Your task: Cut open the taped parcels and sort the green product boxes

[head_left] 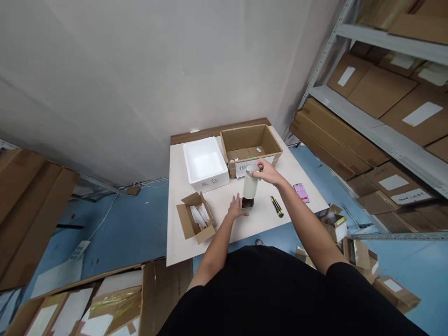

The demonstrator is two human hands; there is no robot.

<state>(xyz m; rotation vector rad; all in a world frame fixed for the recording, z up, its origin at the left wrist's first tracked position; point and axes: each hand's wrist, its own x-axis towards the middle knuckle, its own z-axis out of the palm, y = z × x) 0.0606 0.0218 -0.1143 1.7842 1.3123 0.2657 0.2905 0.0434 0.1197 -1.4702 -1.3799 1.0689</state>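
Note:
My right hand [265, 171] is closed around the lidded top of a pale cream-green tumbler [249, 187]. The tumbler is nearly upright, its bottom end at the opening of a small box [248, 203] that looks dark inside. Whether its base is inside the box or just above it, I cannot tell. Low on the table, my left hand [237, 207] grips the left side of that box, thumb at the front. To the right lies a black and yellow utility knife [276, 206]. An open cardboard carton [185, 220] with white wrapped pieces [199, 215] stands left of my left hand.
At the back of the white table [182, 252] are a white foam box [206, 161] and a large open cardboard box [250, 140]. A phone [301, 192] lies near the right edge. Shelves of cartons [381, 88] rise at right; cartons [112, 303] also stand lower left.

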